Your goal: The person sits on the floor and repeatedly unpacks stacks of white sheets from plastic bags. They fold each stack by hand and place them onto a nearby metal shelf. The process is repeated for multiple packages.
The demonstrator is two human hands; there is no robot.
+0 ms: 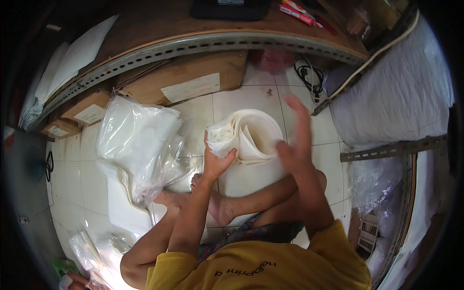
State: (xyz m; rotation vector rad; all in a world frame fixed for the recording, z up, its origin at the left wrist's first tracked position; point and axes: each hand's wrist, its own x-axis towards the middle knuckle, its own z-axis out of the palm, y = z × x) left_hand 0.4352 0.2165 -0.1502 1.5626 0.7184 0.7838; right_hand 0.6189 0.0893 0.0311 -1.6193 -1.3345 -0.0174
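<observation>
Left hand [216, 162] grip closed, thumb up; right hand [295, 140] open, fingers extended, blurred.

This looks like a small storeroom or packing room: brown cardboard boxes [183, 79] sit under a metal shelf [193, 46] at the top, and plastic bags of white sheets [135, 145] lie on the white tiled floor [251, 96]

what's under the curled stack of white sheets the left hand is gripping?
The curled stack of white sheets rests on the white tiled floor, with flat white sheet material beneath its near edge. The left hand covers its left end; the floor directly below is hidden.
</observation>
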